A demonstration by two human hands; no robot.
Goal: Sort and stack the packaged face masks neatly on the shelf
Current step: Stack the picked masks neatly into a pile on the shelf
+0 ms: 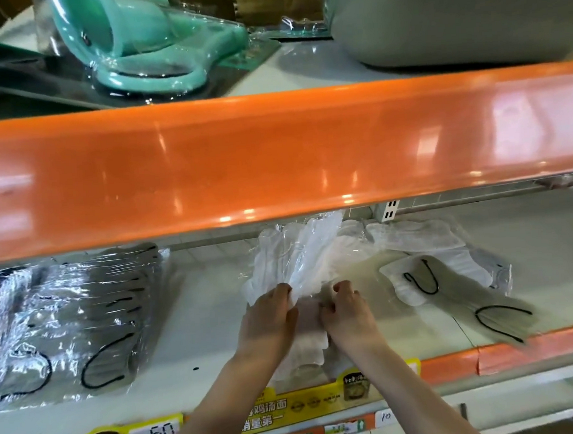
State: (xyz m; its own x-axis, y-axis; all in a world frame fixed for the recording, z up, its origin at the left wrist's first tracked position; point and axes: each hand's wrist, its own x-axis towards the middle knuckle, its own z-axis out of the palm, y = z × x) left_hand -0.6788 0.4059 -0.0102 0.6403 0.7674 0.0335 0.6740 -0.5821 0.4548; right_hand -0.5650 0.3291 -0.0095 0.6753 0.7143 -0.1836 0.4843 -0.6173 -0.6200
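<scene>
- Head view: both hands work mid-shelf point(198, 339); the left hand point(270, 318) and right hand point(346, 312) each pinch a bunch of white packaged masks point(298, 259), fanned upward.
- Grey mask stack point(93, 316) lies left; loose packs point(449, 274) right.

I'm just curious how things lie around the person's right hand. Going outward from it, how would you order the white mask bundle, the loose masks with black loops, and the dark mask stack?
From the right hand:
1. White mask bundle, gripped by both hands, centre of the shelf.
2. Loose masks with black loops, lying to the right.
3. Dark mask stack, far left, beyond the left hand.
</scene>
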